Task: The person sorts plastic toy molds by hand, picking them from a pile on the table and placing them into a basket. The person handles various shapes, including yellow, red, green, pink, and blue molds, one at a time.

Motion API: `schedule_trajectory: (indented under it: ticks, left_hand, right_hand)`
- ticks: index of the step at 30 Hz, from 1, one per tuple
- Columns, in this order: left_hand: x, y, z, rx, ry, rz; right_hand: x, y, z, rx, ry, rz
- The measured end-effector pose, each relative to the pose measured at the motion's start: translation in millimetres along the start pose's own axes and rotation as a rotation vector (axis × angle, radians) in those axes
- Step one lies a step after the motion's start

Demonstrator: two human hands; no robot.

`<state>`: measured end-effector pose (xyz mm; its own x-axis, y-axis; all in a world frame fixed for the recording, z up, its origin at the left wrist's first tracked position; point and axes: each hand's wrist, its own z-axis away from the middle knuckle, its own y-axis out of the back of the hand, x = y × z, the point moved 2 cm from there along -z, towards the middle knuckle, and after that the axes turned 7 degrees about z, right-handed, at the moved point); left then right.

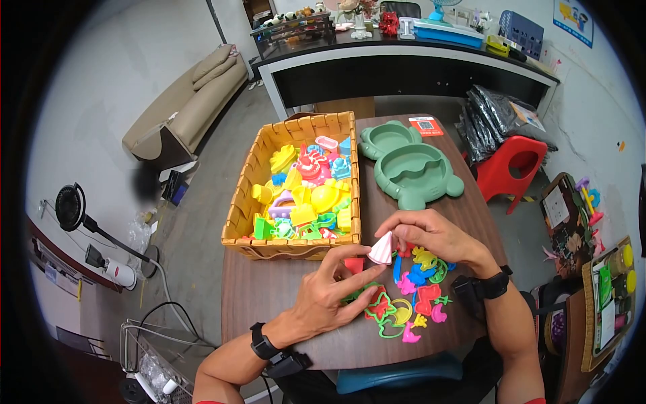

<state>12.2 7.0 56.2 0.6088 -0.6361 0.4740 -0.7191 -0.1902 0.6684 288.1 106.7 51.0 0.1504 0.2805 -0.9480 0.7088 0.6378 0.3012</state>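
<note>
A small pink-and-white striped, fan-shaped toy piece [381, 250] is held up over the near half of the table. My right hand [434, 233] pinches it from the right, near its top. My left hand [330, 291] has its fingertips against its left and lower edges, with the thumb apart below. Under and beside my hands lies a loose pile of plastic moulds and cutters, among them a red mould [426, 298], a blue piece [422, 274], a yellow ring [402, 312] and a pink piece [410, 333]. A red block [354, 265] is partly hidden by my left hand.
A woven basket [237, 214] full of colourful plastic toys stands at the table's left. Green animal-shaped trays [410, 186] lie at the back right, near a red QR-code card [426, 126]. A red chair [511, 168] stands beyond the right edge.
</note>
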Motion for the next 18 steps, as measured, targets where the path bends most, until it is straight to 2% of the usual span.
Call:
schedule_trajectory:
  ticks: [12,15,18]
  left_hand:
    - [-1,1,-1,0.009,0.002,-0.002]
    - [-2,1,0,0.012,0.003,-0.002]
    - [-2,1,0,0.016,0.004,-0.003]
  right_hand:
    - [6,-1,-2,0.051,0.038,0.039]
    - [1,-1,-1,0.036,0.072,0.052]
    - [5,-1,-2,0.012,0.194,0.078]
